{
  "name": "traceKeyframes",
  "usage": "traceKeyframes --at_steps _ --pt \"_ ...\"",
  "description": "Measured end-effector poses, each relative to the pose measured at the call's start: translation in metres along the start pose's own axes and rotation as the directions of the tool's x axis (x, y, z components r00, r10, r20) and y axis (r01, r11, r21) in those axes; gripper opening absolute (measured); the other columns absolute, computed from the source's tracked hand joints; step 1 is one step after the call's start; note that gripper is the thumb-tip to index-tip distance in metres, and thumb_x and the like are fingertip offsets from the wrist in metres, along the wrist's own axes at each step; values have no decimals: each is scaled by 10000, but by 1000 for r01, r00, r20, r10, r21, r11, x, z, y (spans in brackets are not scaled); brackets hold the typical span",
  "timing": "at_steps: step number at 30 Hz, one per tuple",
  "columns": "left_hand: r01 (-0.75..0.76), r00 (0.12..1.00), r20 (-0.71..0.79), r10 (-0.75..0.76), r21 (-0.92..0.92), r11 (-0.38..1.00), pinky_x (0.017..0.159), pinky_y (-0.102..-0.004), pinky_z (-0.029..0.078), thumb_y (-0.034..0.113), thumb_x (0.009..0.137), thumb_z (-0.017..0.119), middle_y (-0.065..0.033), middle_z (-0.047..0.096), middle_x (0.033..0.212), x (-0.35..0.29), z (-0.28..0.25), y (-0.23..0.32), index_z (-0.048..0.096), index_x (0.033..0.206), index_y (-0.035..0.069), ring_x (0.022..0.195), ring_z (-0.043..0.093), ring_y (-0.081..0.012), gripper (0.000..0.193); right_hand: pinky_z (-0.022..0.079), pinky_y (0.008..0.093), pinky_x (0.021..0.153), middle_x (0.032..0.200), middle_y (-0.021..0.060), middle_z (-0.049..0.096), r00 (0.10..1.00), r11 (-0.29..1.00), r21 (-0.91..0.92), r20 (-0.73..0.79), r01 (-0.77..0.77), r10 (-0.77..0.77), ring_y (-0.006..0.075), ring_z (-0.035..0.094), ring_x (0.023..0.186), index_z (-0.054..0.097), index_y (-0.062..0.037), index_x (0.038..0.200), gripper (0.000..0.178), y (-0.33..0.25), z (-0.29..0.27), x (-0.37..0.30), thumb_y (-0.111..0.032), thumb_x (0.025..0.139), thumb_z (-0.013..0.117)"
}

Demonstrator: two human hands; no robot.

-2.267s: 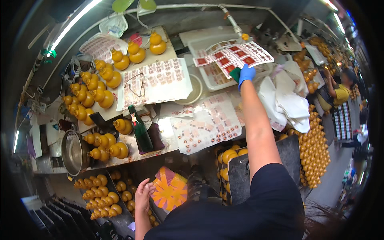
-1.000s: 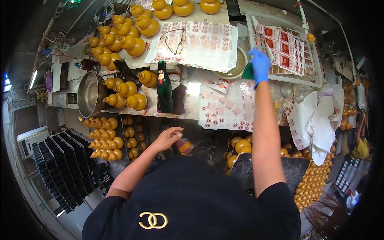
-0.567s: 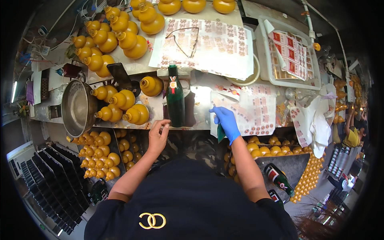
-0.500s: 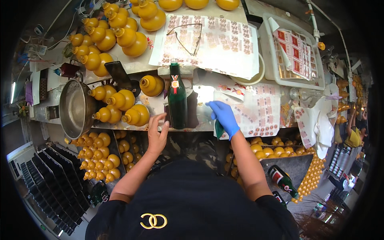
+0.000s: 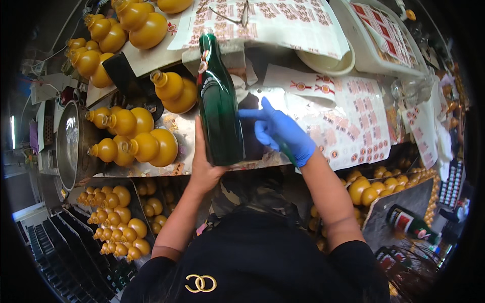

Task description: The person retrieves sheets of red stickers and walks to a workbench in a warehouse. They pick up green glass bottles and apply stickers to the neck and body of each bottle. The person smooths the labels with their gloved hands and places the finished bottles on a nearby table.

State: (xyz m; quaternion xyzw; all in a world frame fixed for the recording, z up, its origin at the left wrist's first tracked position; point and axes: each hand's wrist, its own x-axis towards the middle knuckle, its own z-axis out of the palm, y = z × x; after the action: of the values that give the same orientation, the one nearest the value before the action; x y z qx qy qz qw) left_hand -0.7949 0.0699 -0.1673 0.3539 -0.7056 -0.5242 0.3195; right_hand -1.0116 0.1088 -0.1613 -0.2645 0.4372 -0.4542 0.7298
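Note:
A green glass bottle [image 5: 220, 106] with a red, white and gold medallion label [image 5: 203, 66] on its neck is tipped slightly to the left. My bare left hand [image 5: 204, 169] grips it around its lower end. Over the right hand [image 5: 283, 129] I wear a blue glove; its index finger stretches out to the bottle's right side. Its other fingers curl around a slim dark green object [image 5: 287, 150] that is mostly hidden, so its kind cannot be made out. Sheets of printed stickers [image 5: 348, 118] lie just right of this hand.
Yellow gourd-shaped bottles [image 5: 151, 146] stand left, beside a metal pot [image 5: 76, 144]. Eyeglasses [image 5: 235, 19] rest on more sticker sheets [image 5: 283, 22] at the back. A white bowl [image 5: 333, 63] and plastic tray [image 5: 364, 55] are far right. Crates of gourd bottles flank me below the table edge.
My left hand has closed around the bottle's lower end, and the bottle now leans left. My right hand has moved in beside it with the index finger out. The view has shifted.

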Motion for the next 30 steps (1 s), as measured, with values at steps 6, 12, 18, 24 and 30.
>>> traceKeyframes --at_steps 6,12,18,24,30 --pt "187 968 240 74 -884 428 1064 -362 355 420 708 728 -148 269 1459 -13 -6 -37 245 1419 84 1347 286 -289 922 318 180 339 533 4 509 970 938 247 -66 242 -233 73 398 344 473 -18 1274 632 43 20 -23 -540 947 333" --pt "132 974 202 100 -871 473 1061 -374 354 395 713 728 -113 363 1400 -12 -21 -26 260 1415 100 1290 370 -259 893 312 176 353 551 2 525 956 966 86 -191 244 -225 56 412 366 507 -31 1253 523 64 48 -61 -448 960 389" --pt "-318 937 -16 349 374 871 1033 -350 327 110 720 749 -198 382 1370 -14 -10 -17 202 1435 39 1252 400 -323 903 325 159 379 586 -1 525 928 963 -158 -273 217 -254 46 418 400 598 -107 1181 347 70 66 -87 -281 944 414" --pt "-382 910 -9 415 373 845 1080 -385 252 109 685 764 -221 266 1429 -13 5 -26 141 1445 28 1327 272 -362 986 405 230 555 640 0 558 808 903 -389 -463 184 -364 70 505 586 650 -62 1048 292 51 48 -67 -292 926 517" --pt "97 993 102 -64 -370 924 1041 -340 288 345 825 661 -185 320 1388 18 -22 -2 179 1415 9 1269 347 -242 832 474 273 744 960 12 620 726 479 -830 -140 284 -674 119 572 852 599 -54 1070 235 -1 31 4 -220 915 535"
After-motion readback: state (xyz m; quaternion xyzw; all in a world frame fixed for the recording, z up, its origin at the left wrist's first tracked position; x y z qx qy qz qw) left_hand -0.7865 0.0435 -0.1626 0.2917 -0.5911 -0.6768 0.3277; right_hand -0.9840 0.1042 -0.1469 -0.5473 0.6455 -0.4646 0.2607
